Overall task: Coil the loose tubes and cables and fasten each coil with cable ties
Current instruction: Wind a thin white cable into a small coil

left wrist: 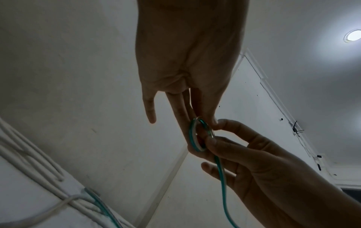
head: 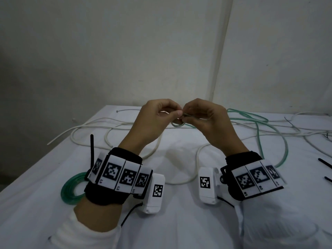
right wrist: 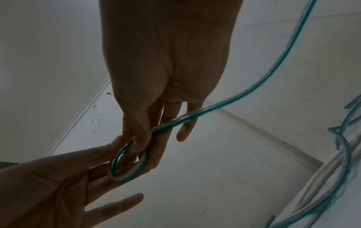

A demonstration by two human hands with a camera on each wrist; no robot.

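Observation:
Both hands are raised above the white table (head: 179, 168) and meet over its middle. Between them is a small loop of green tube (head: 177, 124). My left hand (head: 177, 111) pinches the loop (left wrist: 199, 135) between thumb and fingers. My right hand (head: 186, 117) grips the other side of the loop (right wrist: 126, 163) with thumb and fingers. From the loop the tube's loose length (right wrist: 254, 92) runs off to the right and lies in wide bends on the table (head: 258, 126). The little fingers of both hands stick out free.
Long white cables (head: 107, 126) sprawl across the far half of the table. A finished green coil (head: 71, 187) lies at the near left, by the left wrist. Black cable ties (head: 325, 163) lie at the right edge. A thin black strip (head: 92, 150) stands beside the left wristband.

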